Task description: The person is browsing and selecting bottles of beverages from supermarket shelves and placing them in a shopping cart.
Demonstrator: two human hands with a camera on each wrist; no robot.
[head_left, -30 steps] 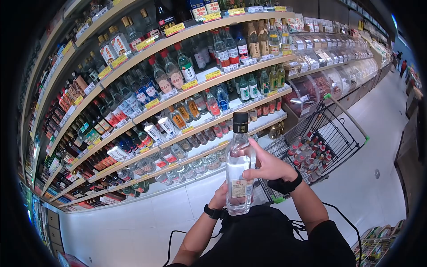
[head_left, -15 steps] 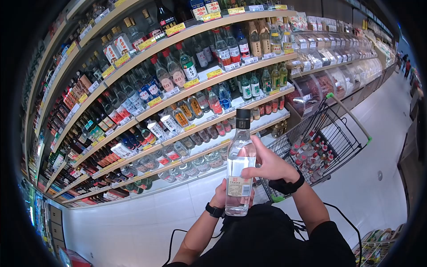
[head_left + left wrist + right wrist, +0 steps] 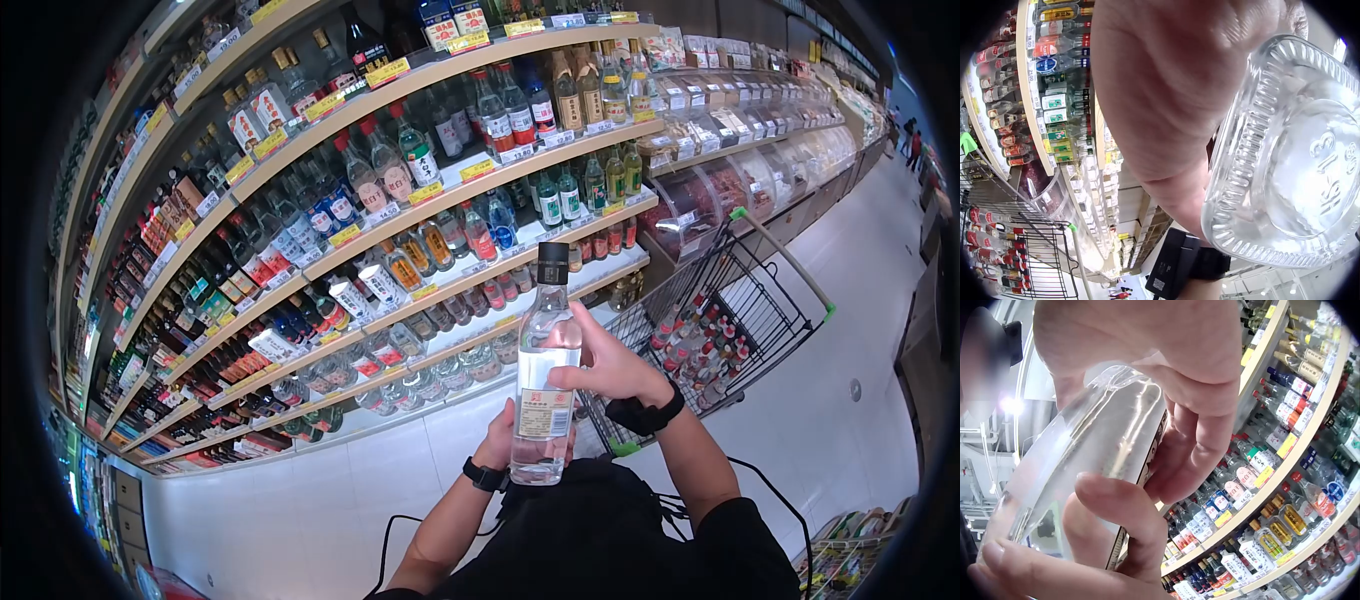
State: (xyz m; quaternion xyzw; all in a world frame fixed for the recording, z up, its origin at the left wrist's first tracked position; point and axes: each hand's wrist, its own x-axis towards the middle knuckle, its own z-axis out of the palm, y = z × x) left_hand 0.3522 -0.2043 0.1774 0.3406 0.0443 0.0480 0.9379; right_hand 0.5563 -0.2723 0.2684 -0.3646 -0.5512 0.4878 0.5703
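"Quick, what's in hand?"

"Clear glass bottle (image 3: 535, 465), black cap (image 3: 553, 262), held upright in front of the black shirt (image 3: 590, 530), leaning a touch. Clear liquid inside."

"Hands?"

"Both gripping it. Right hand (image 3: 615, 360) at the upper body, thumb across the glass, index finger pointing up along the shoulder. Left hand (image 3: 497, 440) curled round the lower part, thumb up its side."

"Writing on it?"

"Cream label (image 3: 546, 412): reddish marks up top, small print, barcode to the right. Too small to read, so no brand. The base (image 3: 1310, 175) is embossed, reads HS-13, plus a small ringed mark I can't make out."

"Shelf text?"

"On the shelves (image 3: 450, 186), a price tag (image 3: 518, 153) says 13.80, another tag (image 3: 382, 213) 14.50. Cartons (image 3: 470, 18) up top read 二锅头. Green-labelled bottle (image 3: 415, 150) looks like 老白干. Rest is yellow and white tags, mostly blurred."

"Anything near?"

"Shopping cart (image 3: 785, 262), black wire, green corner pieces, beside the right forearm. Small bottles (image 3: 700, 345) in it, red and pink labels, unreadable. Clear bins (image 3: 690, 212) of loose goods behind the cart. Black straps on both wrists."
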